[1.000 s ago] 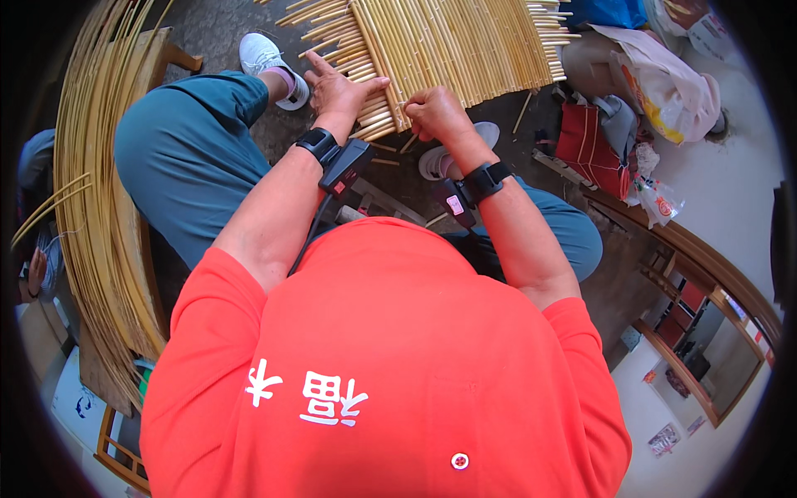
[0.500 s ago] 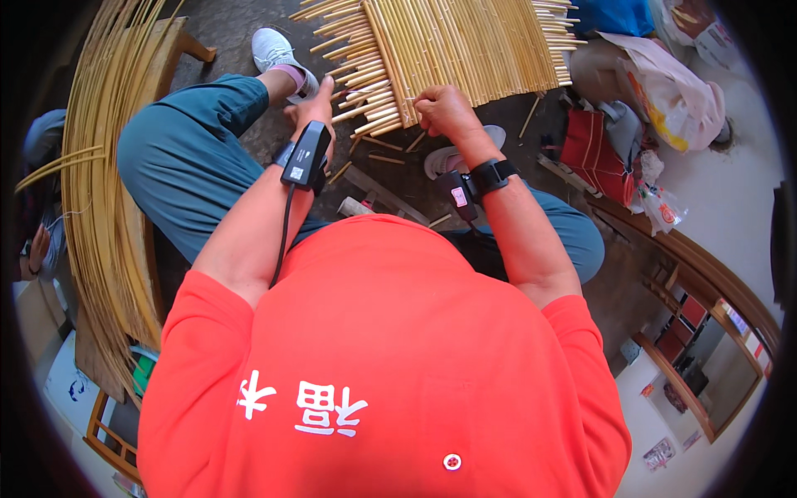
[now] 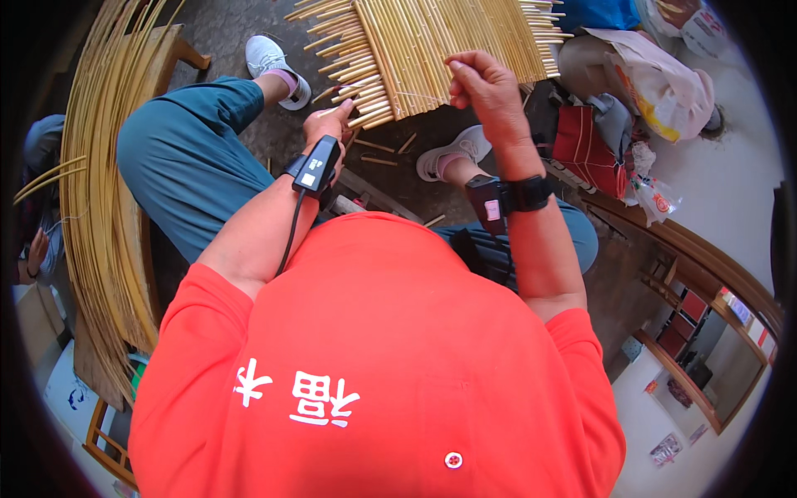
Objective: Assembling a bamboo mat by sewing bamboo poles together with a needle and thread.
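A mat of slender yellow cane sticks (image 3: 440,50) lies ahead of me, with uneven stick ends poking out along its left side. My left hand (image 3: 326,126) is closed at the mat's near left corner, beside the stick ends; what its fingers grip is hidden. Raised over the mat's near right part, my right hand (image 3: 490,95) has thumb and forefinger pinched together. Anything between those fingertips is too fine to make out. Faint pale strands show near the mat's near left corner.
Long thin cane strips (image 3: 104,207) are heaped over a wooden bench (image 3: 170,50) on the left. Short stick offcuts (image 3: 378,149) litter the floor. A red bag (image 3: 585,141) and a pale plastic sack (image 3: 664,87) stand at right. Another person's hand (image 3: 37,249) shows at far left.
My right hand has lifted and moved right, away from the mat's near edge. My left hand has come nearer to me and closed by the corner.
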{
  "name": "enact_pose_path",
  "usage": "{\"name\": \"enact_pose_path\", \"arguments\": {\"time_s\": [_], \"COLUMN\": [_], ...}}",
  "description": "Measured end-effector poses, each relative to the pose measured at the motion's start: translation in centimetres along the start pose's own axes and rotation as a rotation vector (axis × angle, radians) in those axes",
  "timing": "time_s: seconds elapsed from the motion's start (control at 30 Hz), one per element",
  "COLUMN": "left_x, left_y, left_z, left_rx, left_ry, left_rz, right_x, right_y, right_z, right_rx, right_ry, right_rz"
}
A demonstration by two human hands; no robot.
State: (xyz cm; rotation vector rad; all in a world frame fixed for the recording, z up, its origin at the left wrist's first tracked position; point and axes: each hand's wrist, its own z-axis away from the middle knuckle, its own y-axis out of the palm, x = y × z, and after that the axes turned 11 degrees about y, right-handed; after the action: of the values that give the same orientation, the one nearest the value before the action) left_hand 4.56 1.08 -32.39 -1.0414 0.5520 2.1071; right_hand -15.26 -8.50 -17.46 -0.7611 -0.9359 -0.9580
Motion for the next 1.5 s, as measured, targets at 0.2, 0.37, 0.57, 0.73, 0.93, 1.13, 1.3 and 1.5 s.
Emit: {"name": "enact_pose_path", "arguments": {"time_s": [0.2, 0.37, 0.57, 0.73, 0.93, 1.13, 1.3, 1.5], "left_x": [-0.5, -0.4, -0.3, -0.4, -0.2, 0.3, 0.1, -0.1], "left_y": [-0.5, -0.8, -0.7, -0.4, -0.5, -0.6, -0.3, -0.2], "left_z": [-1.9, -2.4, -2.6, -2.5, -3.2, -3.7, -3.5, -3.4], "left_rx": [-0.040, -0.019, -0.002, -0.030, -0.022, -0.010, -0.030, -0.041], "left_ry": [-0.026, -0.023, 0.028, 0.069, 0.015, 0.035, 0.027, 0.032], "left_rz": [0.236, 0.250, 0.299, 0.308, 0.300, 0.296, 0.287, 0.292], "right_x": [-4.2, -7.1, -8.9, -8.3, -7.1, -6.9, -6.8, -6.6], "right_y": [2.0, 3.1, 3.4, 3.6, 4.2, 4.8, 5.0, 5.0], "right_z": [-2.5, -4.3, -5.1, -4.6, -4.6, -4.9, -5.2, -5.2], "right_rx": [-0.029, 0.013, 0.005, 0.006, 0.018, 0.009, 0.002, 0.008], "right_ry": [0.173, 0.204, 0.213, 0.245, 0.258, 0.274, 0.272, 0.283], "right_rz": [0.206, 0.319, 0.394, 0.352, 0.366, 0.362, 0.374, 0.380]}}
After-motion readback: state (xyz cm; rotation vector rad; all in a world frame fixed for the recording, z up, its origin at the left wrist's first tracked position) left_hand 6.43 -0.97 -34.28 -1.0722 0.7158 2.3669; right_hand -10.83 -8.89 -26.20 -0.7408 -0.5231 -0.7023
